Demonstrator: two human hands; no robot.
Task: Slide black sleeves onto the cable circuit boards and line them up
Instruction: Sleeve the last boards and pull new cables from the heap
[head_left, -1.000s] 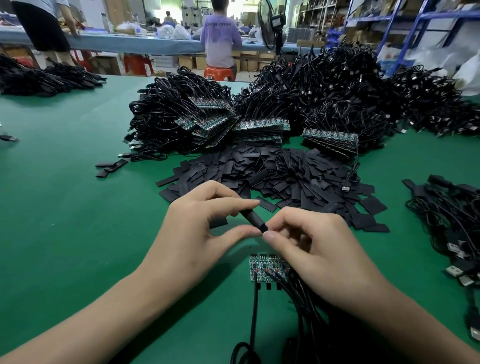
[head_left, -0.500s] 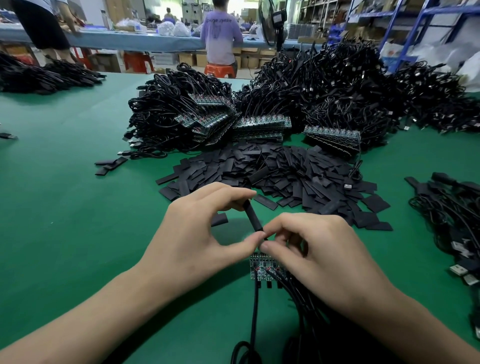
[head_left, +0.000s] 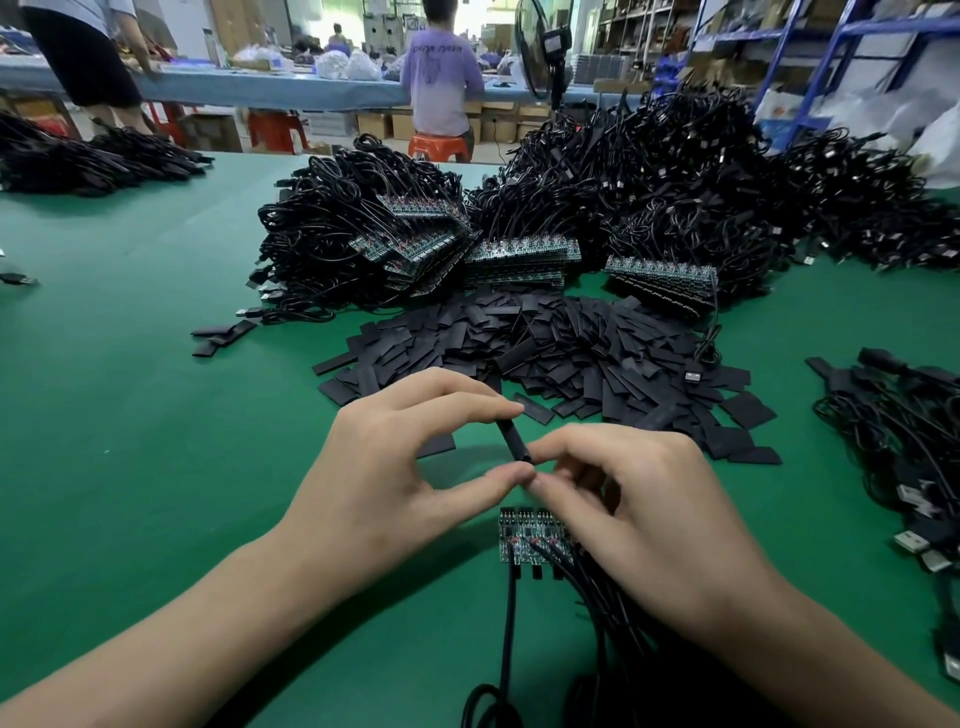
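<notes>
My left hand (head_left: 384, 478) pinches a black sleeve (head_left: 511, 439) between forefinger and thumb, holding it nearly upright above the green table. My right hand (head_left: 628, 499) touches the sleeve's lower end with fingertips and thumb; whether it also holds a board there is hidden. Just below the hands a row of small green circuit boards (head_left: 524, 535) lies flat, their black cables (head_left: 511, 623) running toward me, partly under my right hand. A heap of loose black sleeves (head_left: 561, 353) spreads beyond the hands.
Big piles of cables with stacked boards (head_left: 519, 254) stand behind the sleeves. More cables with USB plugs (head_left: 904, 499) lie at the right. A few stray sleeves (head_left: 218, 335) lie at the left. People work at a far bench (head_left: 260, 88).
The sleeve has turned from slanted to nearly upright between my fingers. Both hands stay in almost the same place, thumbs now meeting under the sleeve.
</notes>
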